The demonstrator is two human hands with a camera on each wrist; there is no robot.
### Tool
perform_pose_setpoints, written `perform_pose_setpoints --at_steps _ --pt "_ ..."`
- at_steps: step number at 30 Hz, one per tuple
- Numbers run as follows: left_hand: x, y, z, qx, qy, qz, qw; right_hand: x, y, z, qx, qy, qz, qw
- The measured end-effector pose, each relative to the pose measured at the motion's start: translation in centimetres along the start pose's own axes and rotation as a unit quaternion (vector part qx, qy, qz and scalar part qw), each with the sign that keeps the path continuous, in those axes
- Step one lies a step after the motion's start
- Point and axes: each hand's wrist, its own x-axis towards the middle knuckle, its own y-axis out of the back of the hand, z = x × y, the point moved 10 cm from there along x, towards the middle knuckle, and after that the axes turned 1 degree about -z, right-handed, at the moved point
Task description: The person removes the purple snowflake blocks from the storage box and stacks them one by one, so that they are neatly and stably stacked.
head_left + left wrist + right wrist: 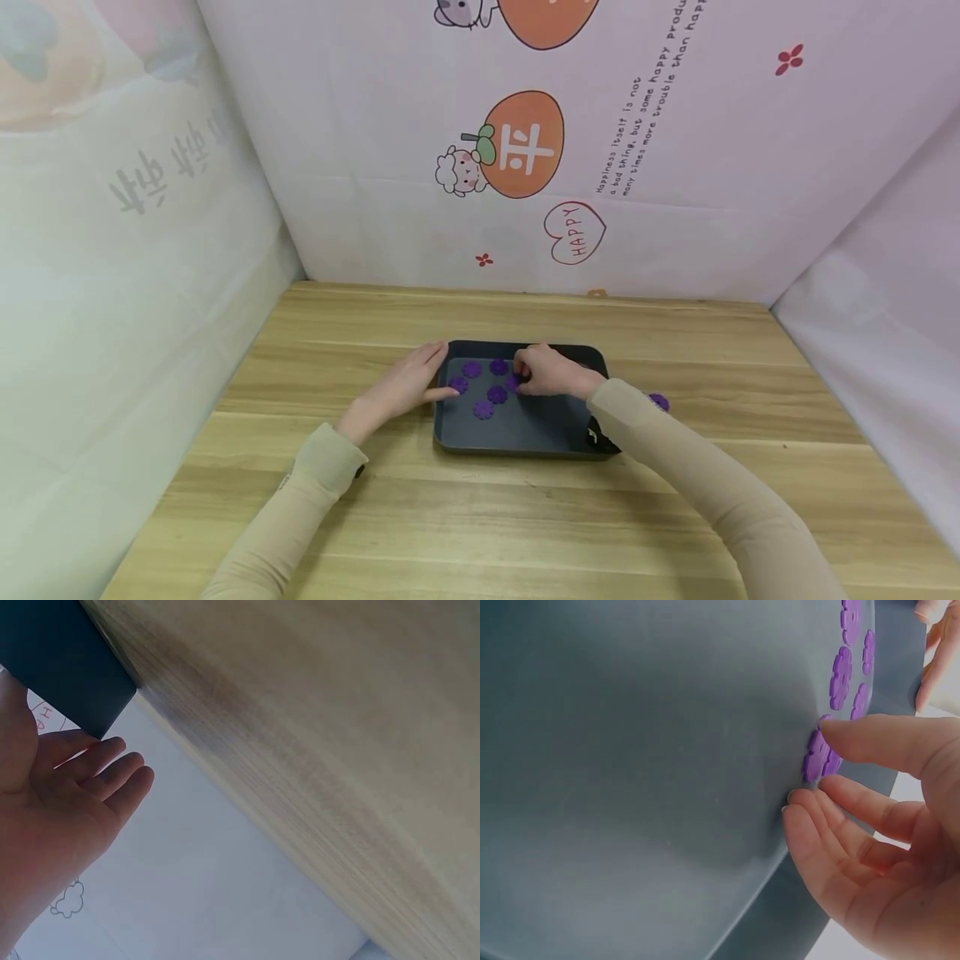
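A dark grey rectangular tray [517, 442] holds several purple flower-shaped discs [483, 409] grouped toward its left side. My right hand [551, 371] reaches into the tray; in the right wrist view, its thumb and index finger pinch a purple disc [815, 757] at its edges, just above or on the tray floor. Another disc lies right behind that one. My left hand [405, 383] rests against the tray's left rim near the back corner, fingers fairly straight and thumb over the rim. The left wrist view shows the left hand [75, 780] beside the tray's corner, fingers loosely bent.
Right of the tray, a purple disc [658, 402] lies on the wooden table [480, 525], partly hidden by the right sleeve. A black object [600, 437] shows under the right forearm at the tray's front corner. A printed white cloth [375, 167] hangs behind and at both sides.
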Motion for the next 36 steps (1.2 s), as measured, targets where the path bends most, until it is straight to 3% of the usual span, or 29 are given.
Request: perform_pose_setpoints --at_steps 36 --pt "0.11 -0.21 -0.26 -0.003 0.012 -0.008 0.9999 0.05 -0.14 -0.24 -0.004 0.003 0.005 1.0"
